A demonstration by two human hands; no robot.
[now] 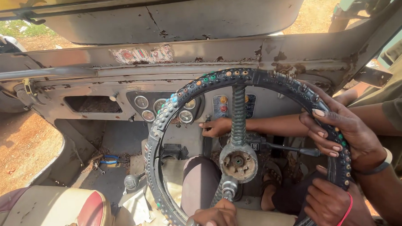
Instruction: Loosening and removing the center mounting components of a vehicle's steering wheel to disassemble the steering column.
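The wheel [195, 84], wrapped in a studded cover, stood ahead of the seat, its bare hub [238, 163] just above the left hand [214, 220]. That grip was clamped on the bottom rim and the right hand [328, 204] was clamped on the lower right rim, seemingly to steady it. Above the right grip, a co-worker's hand [342, 131] clasped the rim too; their other hand [216, 127] reached past the hub to the dashboard [96, 86], beside the gauges [142, 102].
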